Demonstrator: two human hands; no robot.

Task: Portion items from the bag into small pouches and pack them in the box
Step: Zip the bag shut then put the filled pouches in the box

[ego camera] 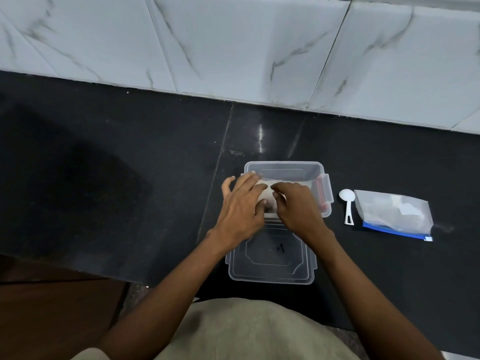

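Dark stone counter (130, 157) under a wall of pale marbled tile (233, 48). Near the middle, a clear plastic box (285, 168) with a reddish latch (320, 188) on its right side; just on the near side of it, touching or nearly so, its clear lid (270, 268) lying flat. Both hands over the box's near half — left hand (240, 207) with fingers spread and laid flat, right hand (298, 206) with fingers curled downward, fingertips of the two almost meeting. Between and under them, a small pale pouch (262, 194), pressed at the box's opening; cannot tell whether either hand actually pinches it or only pushes on it, nor whether it rests on the box floor. To the right of the box, apart from it, a white plastic scoop (347, 203) lying with bowl toward the far side and handle toward the near side. Just right of the scoop, a clear zip bag (394, 216) lying flat with a blue seal strip (394, 232) along its near edge; contents pale, too hazy to identify. At the bottom, bare forearms and a beige garment (246, 331).
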